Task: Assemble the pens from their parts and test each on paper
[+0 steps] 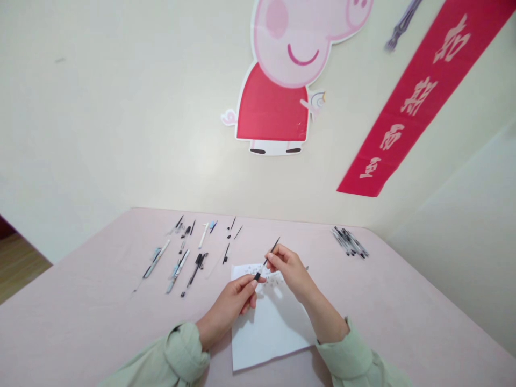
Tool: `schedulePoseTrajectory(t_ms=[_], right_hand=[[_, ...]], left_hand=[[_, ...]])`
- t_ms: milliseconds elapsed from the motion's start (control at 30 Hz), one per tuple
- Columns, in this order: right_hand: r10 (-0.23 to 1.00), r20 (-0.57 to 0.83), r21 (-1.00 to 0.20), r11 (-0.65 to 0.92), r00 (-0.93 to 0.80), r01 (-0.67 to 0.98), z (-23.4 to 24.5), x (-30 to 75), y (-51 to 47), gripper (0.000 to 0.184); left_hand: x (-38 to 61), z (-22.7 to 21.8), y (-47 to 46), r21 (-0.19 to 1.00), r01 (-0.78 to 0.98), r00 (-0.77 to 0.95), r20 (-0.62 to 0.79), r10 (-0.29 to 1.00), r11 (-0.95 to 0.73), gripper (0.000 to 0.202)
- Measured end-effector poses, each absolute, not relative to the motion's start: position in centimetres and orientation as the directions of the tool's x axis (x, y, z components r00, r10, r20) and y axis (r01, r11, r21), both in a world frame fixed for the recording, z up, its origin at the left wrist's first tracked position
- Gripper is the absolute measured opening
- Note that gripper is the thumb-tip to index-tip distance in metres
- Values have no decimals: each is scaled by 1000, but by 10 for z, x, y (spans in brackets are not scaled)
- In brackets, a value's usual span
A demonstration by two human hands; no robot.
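Note:
Over the sheet of white paper, my left hand pinches a small black pen part, possibly a cap or grip. My right hand holds a thin pen refill, dark at its upper end and pale lower down. The refill slants down toward the black part, and its lower end is close to it; I cannot tell whether they touch. Small dark marks show at the paper's far edge, partly hidden by my hands.
Several pens and pen parts lie in loose groups on the pink tablecloth to the left. A bundle of pens is at the far right. A wall with a cartoon pig cutout and a red banner rises behind the table.

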State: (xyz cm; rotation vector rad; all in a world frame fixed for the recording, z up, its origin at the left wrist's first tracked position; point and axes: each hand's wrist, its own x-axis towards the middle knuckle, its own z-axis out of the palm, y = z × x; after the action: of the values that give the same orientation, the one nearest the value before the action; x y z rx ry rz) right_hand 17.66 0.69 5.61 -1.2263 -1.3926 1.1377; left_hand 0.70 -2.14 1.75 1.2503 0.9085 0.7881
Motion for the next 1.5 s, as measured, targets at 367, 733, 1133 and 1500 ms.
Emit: schedulePoseTrajectory(t_ms=[367,733,1133,1500], right_hand=[[993,51,-974,73,-108,215,53,180,8,29],[989,19,-987,42,-147,157,50,168,4,23],[994,68,-960,88,-84,266,40,184,8,26],[960,196,-727,7,198,687,1,307,-6,21]], left_hand=[[7,12,-19,981,-56,429,-143,892,184,50],[8,13,-20,985,-55,435,-125,892,164,47],[7,20,-23,971,-103,365,-165,916,216,46],[6,23,-26,952,-96,352,-242,904,292,57]])
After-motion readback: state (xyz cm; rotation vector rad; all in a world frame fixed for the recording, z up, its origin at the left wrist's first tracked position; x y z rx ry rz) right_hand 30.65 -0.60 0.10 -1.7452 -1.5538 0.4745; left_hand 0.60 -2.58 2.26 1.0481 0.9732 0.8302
